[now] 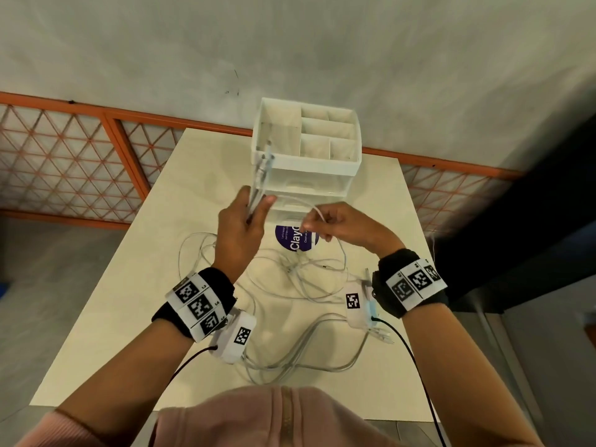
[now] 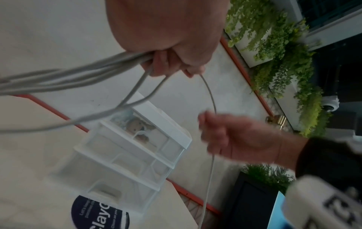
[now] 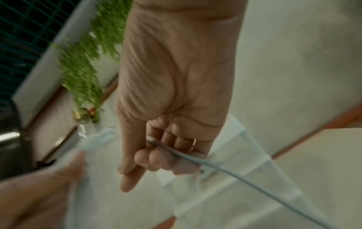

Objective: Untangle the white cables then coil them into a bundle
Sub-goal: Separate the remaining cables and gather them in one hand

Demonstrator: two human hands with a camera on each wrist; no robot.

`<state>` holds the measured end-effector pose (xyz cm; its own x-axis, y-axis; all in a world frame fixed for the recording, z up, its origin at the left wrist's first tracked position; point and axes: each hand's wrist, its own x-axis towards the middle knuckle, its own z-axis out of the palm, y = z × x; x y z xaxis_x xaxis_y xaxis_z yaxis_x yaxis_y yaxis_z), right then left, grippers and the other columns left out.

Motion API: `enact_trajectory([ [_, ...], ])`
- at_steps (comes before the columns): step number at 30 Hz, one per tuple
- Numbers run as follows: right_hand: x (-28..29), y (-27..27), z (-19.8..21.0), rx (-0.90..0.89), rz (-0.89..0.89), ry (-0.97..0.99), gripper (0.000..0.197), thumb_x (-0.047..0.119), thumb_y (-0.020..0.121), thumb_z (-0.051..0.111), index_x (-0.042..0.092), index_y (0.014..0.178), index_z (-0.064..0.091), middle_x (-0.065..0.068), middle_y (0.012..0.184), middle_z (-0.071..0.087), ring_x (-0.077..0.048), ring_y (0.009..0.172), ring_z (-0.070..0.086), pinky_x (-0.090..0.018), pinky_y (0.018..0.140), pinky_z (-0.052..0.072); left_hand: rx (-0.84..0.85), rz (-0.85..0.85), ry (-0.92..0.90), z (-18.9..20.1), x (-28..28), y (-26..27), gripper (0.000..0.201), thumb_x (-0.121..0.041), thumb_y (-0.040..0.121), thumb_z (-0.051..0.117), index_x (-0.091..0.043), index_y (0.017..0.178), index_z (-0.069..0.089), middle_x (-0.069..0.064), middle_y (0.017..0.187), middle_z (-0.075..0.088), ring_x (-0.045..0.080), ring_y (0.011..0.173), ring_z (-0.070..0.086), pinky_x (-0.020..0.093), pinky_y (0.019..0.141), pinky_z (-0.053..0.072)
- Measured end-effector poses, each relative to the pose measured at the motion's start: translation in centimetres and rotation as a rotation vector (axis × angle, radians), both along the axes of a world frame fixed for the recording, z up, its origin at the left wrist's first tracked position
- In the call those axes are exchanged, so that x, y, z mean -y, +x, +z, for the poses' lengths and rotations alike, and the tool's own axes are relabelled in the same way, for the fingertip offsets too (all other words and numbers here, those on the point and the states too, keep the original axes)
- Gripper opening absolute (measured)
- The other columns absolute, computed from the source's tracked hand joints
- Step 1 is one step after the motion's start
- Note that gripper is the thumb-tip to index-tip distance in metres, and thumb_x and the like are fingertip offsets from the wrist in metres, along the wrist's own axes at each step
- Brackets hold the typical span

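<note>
- The white cables (image 1: 300, 279) are looking thin, light and limp; they are likely sagging wherever unsupported, so holding near the plug ends is probably giving the most control.
- The left hand (image 1: 240, 227) is gripping several gathered ends upright.
- The right hand (image 1: 335, 225) is pinching a single strand.
- Remaining loops are lying tangled on the table (image 1: 129, 301), before the white drawer organiser (image 1: 306, 146).

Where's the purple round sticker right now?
In the head view, the purple sticker lies on the table, just in front of the white drawer organizer, between both hands.
</note>
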<state>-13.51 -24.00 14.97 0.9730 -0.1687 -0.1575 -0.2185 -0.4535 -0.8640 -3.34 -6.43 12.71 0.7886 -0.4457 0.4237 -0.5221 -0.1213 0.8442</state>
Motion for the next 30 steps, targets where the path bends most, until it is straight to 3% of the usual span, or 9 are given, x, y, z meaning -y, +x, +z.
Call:
enact_trajectory([
  [4,3.1,-2.4,-6.4,-0.324,-0.064,-0.212,0.017,0.007,0.092,0.052,0.0,0.096,0.067,-0.002,0.079,0.064,-0.014,0.075,0.058,-0.017,0.069,0.043,-0.032,0.234,-0.125,1.0,-0.9,2.0,0.02,-0.026,0.096,0.051,-0.011,0.085,0.045,-0.009,0.057,0.042,-0.005,0.049,0.047,0.012,0.045,0.031],
  [6,3.8,-3.5,-8.7,-0.393,-0.103,-0.294,0.018,0.009,0.092,0.05,0.003,0.093,0.067,-0.008,0.09,0.068,-0.02,0.087,0.061,-0.022,0.072,0.043,-0.031,0.267,-0.127,0.7,-1.1,2.6,0.027,-0.028,0.095,0.052,-0.004,0.085,0.048,-0.01,0.059,0.042,0.005,0.052,0.045,0.021,0.049,0.028],
  [10,3.6,-3.2,-8.4,-0.131,-0.321,-0.221,0.023,0.007,0.098,0.042,0.007,0.091,0.064,-0.016,0.087,0.072,-0.014,0.074,0.067,-0.022,0.077,0.052,-0.041,0.259,-0.077,-0.9,-1.0,2.0,0.035,-0.03,0.094,0.054,0.004,0.085,0.049,-0.009,0.058,0.044,0.022,0.057,0.043,0.025,0.054,0.025],
  [12,3.8,-2.8,-6.7,0.059,-0.405,-0.111,0.022,0.011,0.1,0.04,0.01,0.092,0.061,-0.011,0.072,0.067,-0.003,0.059,0.064,-0.019,0.067,0.053,-0.035,0.245,-0.047,-1.6,-1.0,1.8,0.034,-0.03,0.094,0.054,0.003,0.084,0.049,-0.007,0.057,0.044,0.026,0.058,0.044,0.026,0.054,0.025],
  [17,4.1,-3.7,-1.4,0.29,-0.573,-0.093,0.035,0.029,0.102,0.036,0.009,0.092,0.063,0.007,0.054,0.047,-0.01,0.053,0.036,-0.016,0.051,0.034,-0.15,0.182,0.002,-2.2,-1.2,2.7,0.034,-0.028,0.084,0.061,-0.003,0.067,0.045,0.002,0.053,0.036,0.02,0.056,0.032,0.027,0.052,0.03],
  [19,4.5,-4.5,-1.3,0.196,-0.573,-0.089,0.046,0.038,0.1,0.036,0.008,0.082,0.067,0.01,0.049,0.053,-0.01,0.051,0.04,-0.02,0.053,0.036,-0.209,0.181,0.042,-2.5,-1.3,3.0,0.039,-0.03,0.08,0.058,0.0,0.061,0.043,0.009,0.053,0.039,0.02,0.056,0.031,0.031,0.054,0.029],
  [22,5.5,-6.0,-4.5,-0.097,-0.406,-0.241,0.037,0.043,0.09,0.054,0.023,0.062,0.065,-0.013,0.07,0.065,-0.022,0.067,0.057,-0.033,0.067,0.043,-0.309,0.133,0.27,-3.5,-1.5,3.5,0.037,-0.024,0.076,0.07,-0.009,0.051,0.047,0.006,0.049,0.045,0.021,0.051,0.04,0.028,0.054,0.034],
  [27,4.5,-9.2,-12.1,-0.713,-0.077,-0.193,0.019,0.029,0.079,0.075,0.021,0.065,0.065,0.007,0.064,0.062,-0.007,0.062,0.056,-0.028,0.074,0.044,-0.362,-0.302,0.891,-5.2,-2.5,3.8,0.028,-0.023,0.061,0.088,-0.015,0.06,0.061,-0.003,0.05,0.052,0.01,0.046,0.047,0.019,0.041,0.034],
  [30,4.0,-9.3,-13.9,-0.763,-0.138,-0.193,0.022,0.028,0.075,0.078,0.021,0.064,0.061,0.006,0.064,0.061,-0.007,0.06,0.056,-0.021,0.063,0.044,-0.346,-0.39,0.914,-6.2,-2.7,3.2,0.033,-0.028,0.07,0.082,-0.014,0.061,0.053,-0.003,0.051,0.048,0.01,0.045,0.043,0.014,0.039,0.031],
])
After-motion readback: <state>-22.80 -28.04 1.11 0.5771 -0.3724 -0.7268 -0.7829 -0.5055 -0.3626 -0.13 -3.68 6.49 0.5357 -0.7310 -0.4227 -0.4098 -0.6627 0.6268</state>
